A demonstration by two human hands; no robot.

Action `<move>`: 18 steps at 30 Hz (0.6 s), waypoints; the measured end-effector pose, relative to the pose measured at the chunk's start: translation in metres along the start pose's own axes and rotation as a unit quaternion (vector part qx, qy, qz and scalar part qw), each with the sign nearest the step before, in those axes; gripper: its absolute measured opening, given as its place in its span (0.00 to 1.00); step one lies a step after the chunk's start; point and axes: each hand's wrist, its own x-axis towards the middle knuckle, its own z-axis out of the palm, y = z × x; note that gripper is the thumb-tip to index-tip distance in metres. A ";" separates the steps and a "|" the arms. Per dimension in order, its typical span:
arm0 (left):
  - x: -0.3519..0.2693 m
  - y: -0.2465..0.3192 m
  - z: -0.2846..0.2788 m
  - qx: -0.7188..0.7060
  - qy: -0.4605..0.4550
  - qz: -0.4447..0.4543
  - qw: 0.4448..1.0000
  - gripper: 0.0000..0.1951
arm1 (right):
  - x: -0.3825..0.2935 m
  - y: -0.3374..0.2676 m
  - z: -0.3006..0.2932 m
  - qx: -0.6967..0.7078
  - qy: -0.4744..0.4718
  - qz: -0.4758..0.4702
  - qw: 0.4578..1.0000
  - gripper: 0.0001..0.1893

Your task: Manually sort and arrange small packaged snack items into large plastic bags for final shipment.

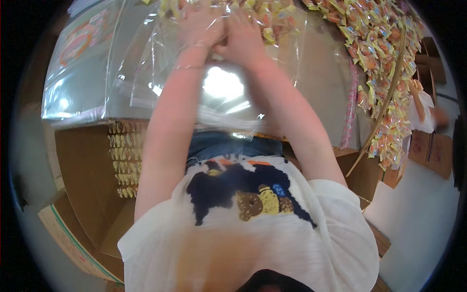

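Both my hands reach forward over the table, with a large clear plastic bag [142,69] over and around them. My left hand [200,27] lies among small wrapped snack packets [281,22], its fingers blurred behind the shiny film. Close beside it, thumb side inward, my right hand [242,42] is spread against the packets under the same film. Whether either hand grips a packet is hidden by glare and blur. The bag's loose edge trails back toward my waist.
A flat clear bag with orange print [78,40] lies at left. Below it an open cardboard box [87,175] holds rows of packets. At right, a large heap of wrapped packets [372,54] lies behind a wooden strip [394,80]. Another person [423,109] is beyond, near cardboard boxes [430,149].
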 end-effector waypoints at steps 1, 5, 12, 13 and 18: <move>0.006 -0.010 -0.006 0.035 -0.061 0.097 0.993 0.21 | -0.004 0.006 0.008 -0.037 0.034 0.012 0.999 0.31; -0.032 -0.027 -0.003 -0.460 -0.034 -0.239 0.854 0.28 | -0.003 0.011 0.022 -0.111 0.059 -0.010 0.992 0.27; -0.027 -0.019 0.016 -0.386 -0.071 -0.054 0.918 0.44 | -0.004 0.023 0.007 -0.034 0.043 0.083 0.995 0.27; -0.025 -0.012 0.017 -0.374 -0.058 -0.052 0.924 0.46 | -0.004 0.025 0.005 -0.038 0.039 0.088 0.995 0.27; -0.029 -0.001 0.012 -0.411 -0.099 -0.070 0.903 0.46 | -0.010 0.044 0.014 -0.077 0.063 0.065 0.993 0.21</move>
